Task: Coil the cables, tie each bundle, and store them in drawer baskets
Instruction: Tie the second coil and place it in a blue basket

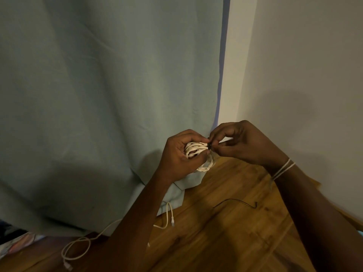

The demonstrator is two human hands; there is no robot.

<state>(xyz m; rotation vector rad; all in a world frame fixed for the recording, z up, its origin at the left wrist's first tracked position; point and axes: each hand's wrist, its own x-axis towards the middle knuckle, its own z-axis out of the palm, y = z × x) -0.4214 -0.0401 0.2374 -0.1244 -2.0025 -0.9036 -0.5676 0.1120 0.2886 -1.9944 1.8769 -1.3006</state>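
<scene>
Above the wooden floor [225, 222], with your left hand [180, 156] clasping the coiled white cable bundle [196, 150], keep your right hand [243, 144] pinching the small black tie [209, 145] and cinch it snugly.

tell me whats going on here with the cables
A person is tying up a coil of white cable. The left hand grips the coil, while the right hand pinches a small black tie at its edge. The tie does not look finished yet. On the wooden floor lie a loose white cable and a thin black wire, both uncoiled. A curtain hangs behind. No drawer baskets are in view.
</scene>
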